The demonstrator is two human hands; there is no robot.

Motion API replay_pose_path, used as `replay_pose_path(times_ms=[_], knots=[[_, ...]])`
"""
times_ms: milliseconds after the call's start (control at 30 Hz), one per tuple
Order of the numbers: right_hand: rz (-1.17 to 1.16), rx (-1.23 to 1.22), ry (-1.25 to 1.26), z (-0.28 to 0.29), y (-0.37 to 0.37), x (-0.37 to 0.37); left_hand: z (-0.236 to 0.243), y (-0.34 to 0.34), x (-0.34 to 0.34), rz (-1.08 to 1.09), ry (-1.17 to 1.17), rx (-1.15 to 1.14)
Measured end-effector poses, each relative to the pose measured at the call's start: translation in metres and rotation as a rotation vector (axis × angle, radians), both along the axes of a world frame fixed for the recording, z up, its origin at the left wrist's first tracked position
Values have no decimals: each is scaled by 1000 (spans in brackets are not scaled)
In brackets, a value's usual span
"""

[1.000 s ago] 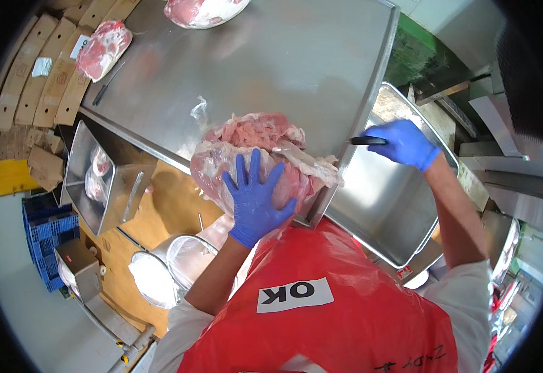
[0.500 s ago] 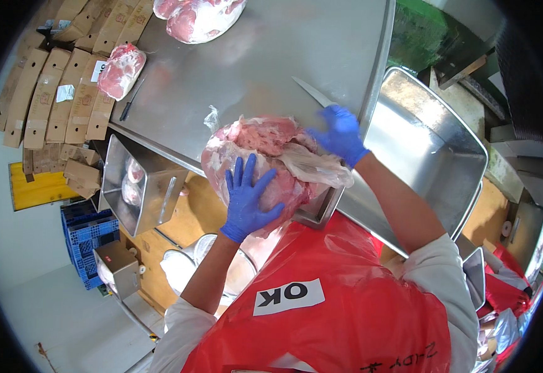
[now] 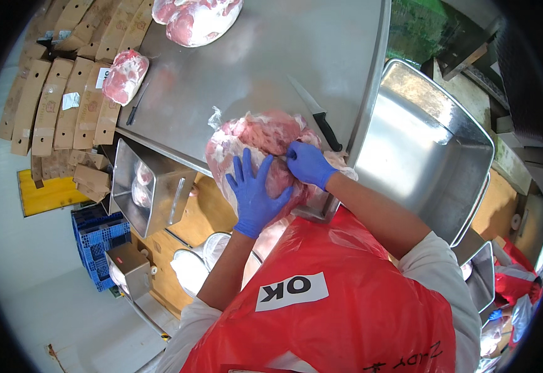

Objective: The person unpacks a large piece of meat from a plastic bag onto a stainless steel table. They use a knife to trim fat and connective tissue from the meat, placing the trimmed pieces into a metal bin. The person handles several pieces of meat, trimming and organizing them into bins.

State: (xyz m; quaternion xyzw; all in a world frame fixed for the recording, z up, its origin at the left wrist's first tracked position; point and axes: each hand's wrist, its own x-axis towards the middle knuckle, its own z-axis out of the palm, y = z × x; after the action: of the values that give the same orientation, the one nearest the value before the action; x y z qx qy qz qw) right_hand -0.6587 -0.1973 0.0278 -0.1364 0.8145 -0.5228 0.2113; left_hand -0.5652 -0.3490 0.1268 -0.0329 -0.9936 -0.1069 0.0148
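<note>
A large pink cut of raw meat [image 3: 270,132] with whitish fat and membrane lies at the table's near edge, partly over it. My left hand [image 3: 254,198], in a blue glove, rests flat on the meat with its fingers spread. On the meat's right side my gloved right hand [image 3: 309,165] is closed, its curled fingers pinching the meat's surface; the exact fold between them is hidden. Pale loose membrane [image 3: 346,170] shows beside that hand. Just beyond it, a knife with a black handle [image 3: 328,131] lies on the metal table [image 3: 240,74], its blade pointing away.
More meat [image 3: 204,20] lies at the far side, and a smaller piece [image 3: 125,76] sits left near a second knife [image 3: 136,105]. A deep steel tub [image 3: 430,149] stands right. Left are a steel bin [image 3: 163,193], stacked cartons [image 3: 54,105] and blue crates [image 3: 97,239]. A person in red is far right.
My right hand has come away from the knife's handle, leaving it on the table. It has moved down and left onto the meat and closed there. My left hand stays on the meat.
</note>
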Motion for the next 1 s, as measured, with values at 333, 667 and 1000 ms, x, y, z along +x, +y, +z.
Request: replay_pose_path(times_ms=[333, 667, 1000], knots=[[3, 113, 68, -11, 2, 3, -1, -7, -6, -35, -11, -4], [30, 324, 522, -39, 9, -10, 0, -4, -6, 26, -25, -47], [13, 431, 576, -65, 12, -21, 2, -9, -8, 20, -50, -58]])
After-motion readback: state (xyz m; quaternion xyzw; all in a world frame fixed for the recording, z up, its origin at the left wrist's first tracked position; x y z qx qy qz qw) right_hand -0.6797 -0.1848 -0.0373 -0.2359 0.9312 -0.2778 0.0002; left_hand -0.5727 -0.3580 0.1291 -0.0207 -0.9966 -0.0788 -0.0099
